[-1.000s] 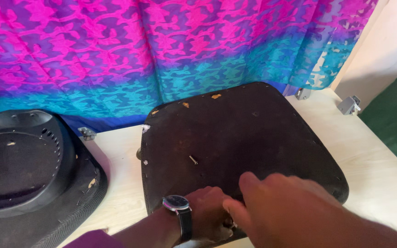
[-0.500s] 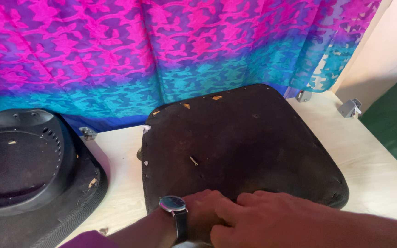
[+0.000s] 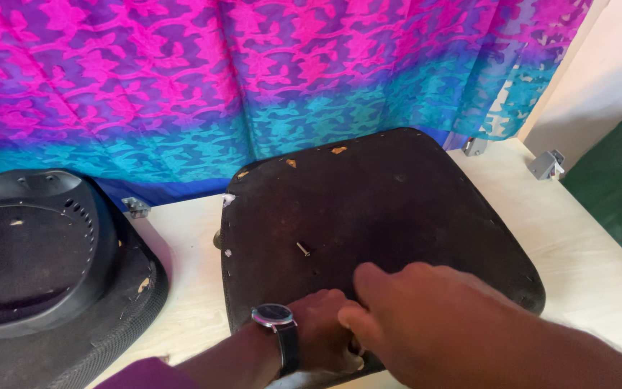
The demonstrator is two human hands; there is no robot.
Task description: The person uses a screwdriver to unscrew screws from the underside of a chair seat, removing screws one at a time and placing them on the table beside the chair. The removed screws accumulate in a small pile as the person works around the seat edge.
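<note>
Bright pink-and-teal curtain point(image 3: 253, 79) hung behind the pale table point(image 3: 599, 274). Left hand point(image 3: 322, 338), watch point(image 3: 276, 317) on its wrist, curled over the near edge of the dark seat pad point(image 3: 376, 209), fingers gripping it. Right hand point(image 3: 426, 317) had slid leftward since a second ago and lay across the pad beside the left; whether it held anything, I couldn't tell. A small screw point(image 3: 302, 249) lay just beyond both hands. Left of the pad sat a black shell point(image 3: 37, 252).
</note>
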